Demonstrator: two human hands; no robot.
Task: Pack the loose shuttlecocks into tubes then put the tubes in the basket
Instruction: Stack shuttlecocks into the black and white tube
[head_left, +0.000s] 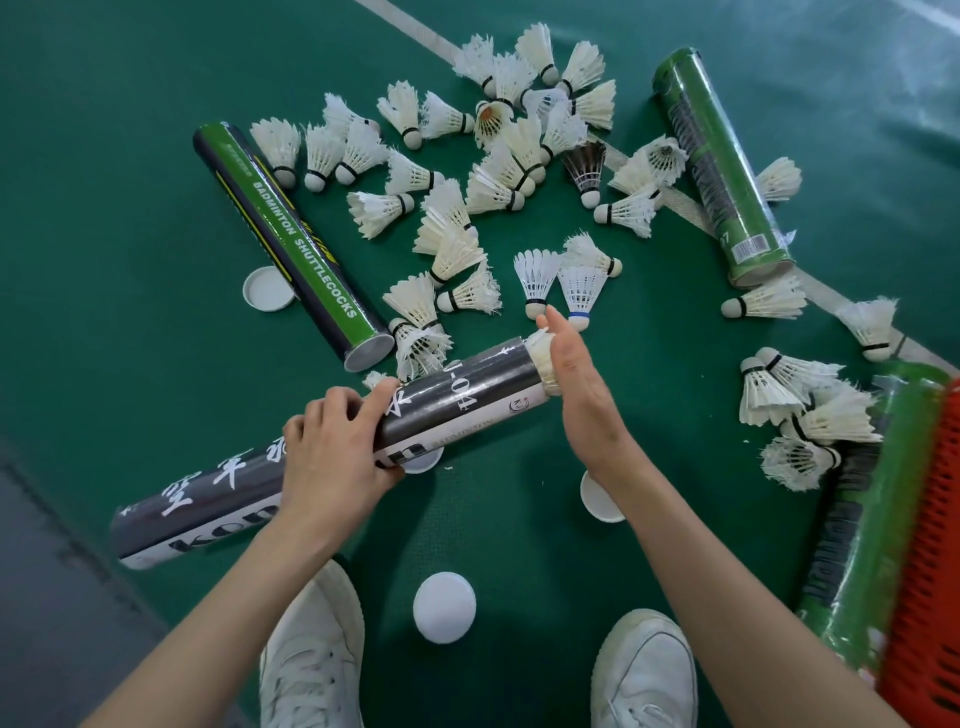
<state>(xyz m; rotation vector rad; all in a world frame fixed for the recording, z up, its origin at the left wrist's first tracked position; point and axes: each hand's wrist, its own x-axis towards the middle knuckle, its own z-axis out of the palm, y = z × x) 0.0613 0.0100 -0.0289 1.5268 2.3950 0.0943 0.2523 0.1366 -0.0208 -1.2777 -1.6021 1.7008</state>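
Gripped mid-body in left hand (332, 447), fingers curled round it: black tube (467, 400), clear of the floor (130, 156), slanting up toward right hand (574, 384). Right hand flat, fingers straight, grasping nothing; palm laid against the feathers of a shuttlecock (543, 358) poking from the open end. Judged mid-packing: pressing the stack home.

Looks: glossy dark wrap, white characters and lettering, pale band along one side.

Handling, judged: light, stiff cardboard under slick film; best held round the middle as now, not squeezed. Feathers thin and frayed, likely to crush or split; push square along the axis, gently. Loose ones better lifted by the cork.

Beyond the hands, on the floor: loose shuttlecocks (511, 171), many, mostly white, one dark. Green tubes (291, 244) beyond left hand and far beyond right. Right of right hand: orange basket (930, 545), another green tube just beside it. White caps (444, 605) nearer than the hands.
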